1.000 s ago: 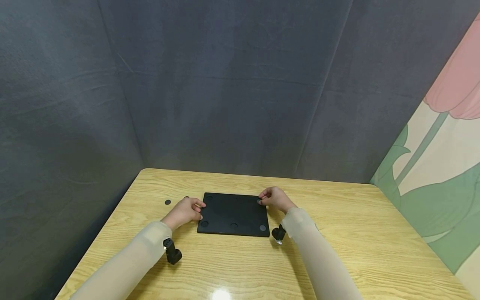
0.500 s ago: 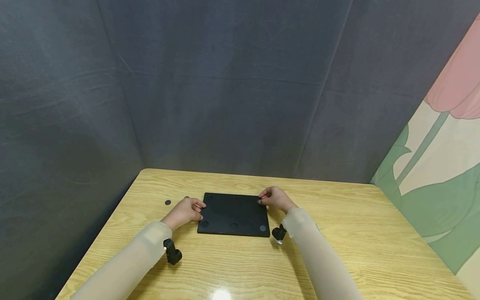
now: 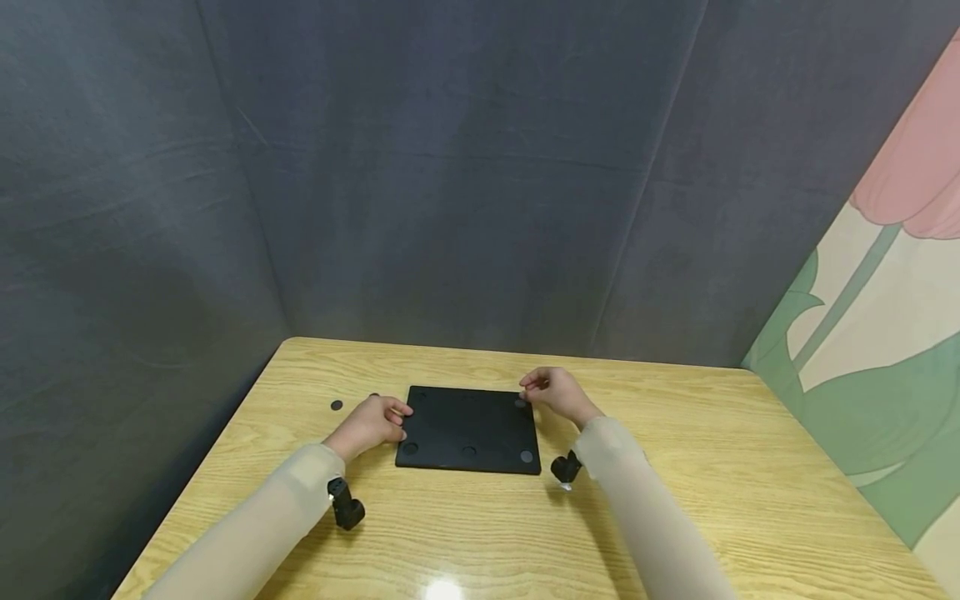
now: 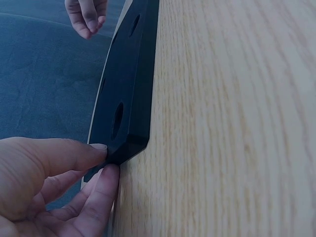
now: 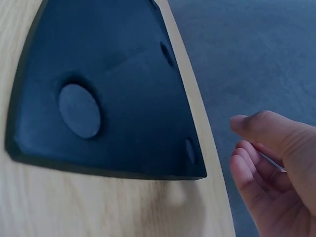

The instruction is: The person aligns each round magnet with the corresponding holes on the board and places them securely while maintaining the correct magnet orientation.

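Observation:
A flat black rectangular board with round recesses lies on the table. My left hand pinches its left edge, thumb on the top face and fingers against the side in the left wrist view. My right hand is just off the far right corner, with bent fingers and nothing between them. In that corner's recess a dark round disc shows. Another grey disc sits in the near right recess. The near left recess and the near middle recess show no grey disc.
A loose dark disc lies on the wooden table left of the board. Another disc peeks out behind my left hand. Dark curtain hangs behind the table, and a flower-patterned cloth is at the right.
My right hand has let go of the disc at the far right corner and moved slightly up and right, exposing the disc. The left hand keeps its place on the board.

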